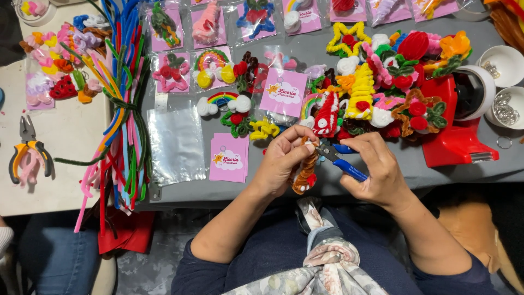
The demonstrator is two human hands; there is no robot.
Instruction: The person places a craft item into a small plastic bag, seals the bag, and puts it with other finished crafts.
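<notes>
My left hand (286, 158) grips a small brown pipe-cleaner figure (303, 177) with a red spot, held just above the front edge of the grey table (327, 54). My right hand (376, 169) holds blue-handled pliers (341, 161), whose jaws meet the top of the figure at my left fingertips. Both hands hover close together in front of a heap of finished pipe-cleaner ornaments (382, 82).
A bundle of long coloured pipe cleaners (123, 109) lies at the left. Pink cards (229, 158), clear plastic bags (176, 145) and packaged ornaments (207, 24) cover the table. A red tape dispenser (456, 136) and white bowls of metal rings (507, 106) sit at right. Orange-handled pliers (27, 150) rest on a white table.
</notes>
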